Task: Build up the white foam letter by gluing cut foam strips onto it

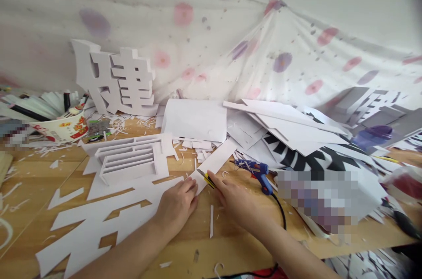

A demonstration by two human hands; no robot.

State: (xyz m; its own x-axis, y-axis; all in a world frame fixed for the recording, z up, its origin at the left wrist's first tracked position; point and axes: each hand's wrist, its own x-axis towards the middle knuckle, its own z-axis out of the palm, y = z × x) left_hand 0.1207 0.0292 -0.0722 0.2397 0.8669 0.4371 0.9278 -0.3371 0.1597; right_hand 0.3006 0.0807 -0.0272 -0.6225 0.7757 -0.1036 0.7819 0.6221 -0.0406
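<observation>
My right hand (232, 197) is closed round a yellow and black utility knife (209, 179). The knife's tip rests at a long strip of white board (219, 156), which lies slantwise on the wooden table. My left hand (178, 202) grips the near end of that strip, fingers bent and pressed together, just left of the blade. Under and beside the left wrist lies a flat white cut-out character (132, 222) with notches and openings. Behind it is a part-built white character (128, 160) with raised walls.
A blue hot glue gun (252, 169) with a black cable lies right of my hands. White sheets (290, 129) are piled behind it. At the back left are a finished white 3D character (118, 79) and a paper bowl (62, 127) of markers. Scraps litter the wooden table (184, 252).
</observation>
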